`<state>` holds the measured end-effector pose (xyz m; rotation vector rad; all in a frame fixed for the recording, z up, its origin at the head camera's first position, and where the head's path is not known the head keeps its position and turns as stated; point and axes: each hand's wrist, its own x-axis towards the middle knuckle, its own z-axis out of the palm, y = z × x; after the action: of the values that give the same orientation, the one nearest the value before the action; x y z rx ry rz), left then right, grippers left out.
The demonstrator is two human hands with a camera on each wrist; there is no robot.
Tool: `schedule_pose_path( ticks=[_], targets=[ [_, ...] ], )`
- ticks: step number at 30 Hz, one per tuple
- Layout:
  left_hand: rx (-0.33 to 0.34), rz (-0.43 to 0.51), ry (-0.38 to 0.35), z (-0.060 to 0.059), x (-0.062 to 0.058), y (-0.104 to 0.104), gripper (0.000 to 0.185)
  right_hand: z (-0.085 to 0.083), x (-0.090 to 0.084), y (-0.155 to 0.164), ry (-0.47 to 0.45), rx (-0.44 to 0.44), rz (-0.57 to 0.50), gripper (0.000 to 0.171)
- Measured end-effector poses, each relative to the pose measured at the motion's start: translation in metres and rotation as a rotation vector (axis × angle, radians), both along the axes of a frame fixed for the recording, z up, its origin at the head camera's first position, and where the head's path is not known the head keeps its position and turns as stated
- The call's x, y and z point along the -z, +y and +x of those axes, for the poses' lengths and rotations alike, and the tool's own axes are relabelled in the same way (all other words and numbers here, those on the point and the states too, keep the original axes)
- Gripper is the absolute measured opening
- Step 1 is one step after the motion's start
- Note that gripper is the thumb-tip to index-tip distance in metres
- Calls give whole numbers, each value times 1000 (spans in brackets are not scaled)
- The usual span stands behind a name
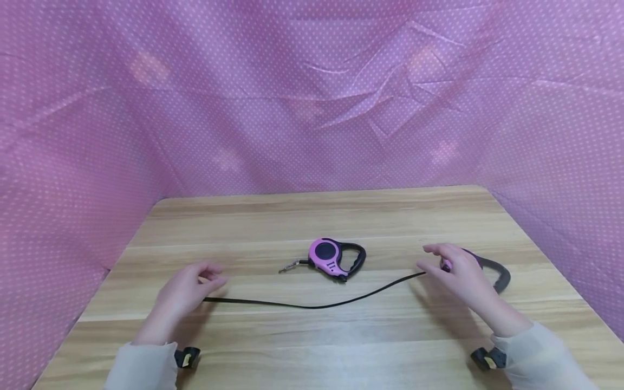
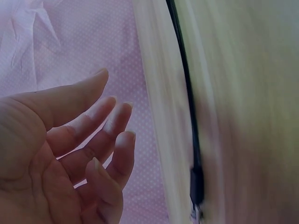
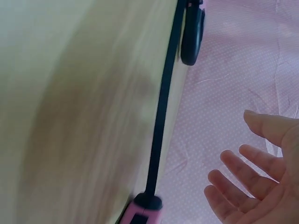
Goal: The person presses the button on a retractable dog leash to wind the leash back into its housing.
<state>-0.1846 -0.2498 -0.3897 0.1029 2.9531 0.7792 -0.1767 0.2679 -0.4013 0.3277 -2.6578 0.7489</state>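
Note:
Two pink-and-black retractable dog leashes lie on the table. One leash [image 1: 320, 261] is in the middle, its cord drawn in and its metal clip [image 1: 291, 266] pointing left. The other leash [image 1: 502, 277] is at the right, partly hidden by my right hand [image 1: 458, 275], which hovers over its pink body with fingers loosely bent and nothing held. From it a black strap [image 1: 312, 307] runs left in a shallow sag to my left hand [image 1: 182, 290]. That hand is also empty, its fingers relaxed beside the strap's end [image 2: 196, 186], where part of a metal clip shows in the left wrist view.
The wooden table [image 1: 273, 352] has rounded far corners. A pink dotted cloth [image 1: 312, 108] hangs behind it and along both sides. Small black devices [image 1: 187, 357] are strapped at both wrists, over pale sleeves [image 1: 536, 357].

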Motion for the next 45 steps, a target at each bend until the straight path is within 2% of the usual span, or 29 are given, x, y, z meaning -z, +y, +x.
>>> schedule_pose_path(
  ticks=[7,15,20,29,34,39,45],
  targets=[
    [-20,13,-26,4,3,-16,45,13,6,20,-10,0,-22,34],
    [-24,-5,-46,5,3,-32,48,17,10,43,81,28,44,38],
    [-24,-10,-73,5,3,-40,52,19,12,55,0,71,63,39],
    [-44,9,-145,6,4,-53,63,21,8,77,-143,127,99,53],
    [-11,10,-163,5,8,-55,58,22,10,85,-164,149,153,54],
    [31,-10,-154,2,13,-56,49,24,13,89,-223,164,183,58],
    [26,-32,-176,1,15,-56,37,25,14,90,-291,181,206,65]
  ],
)
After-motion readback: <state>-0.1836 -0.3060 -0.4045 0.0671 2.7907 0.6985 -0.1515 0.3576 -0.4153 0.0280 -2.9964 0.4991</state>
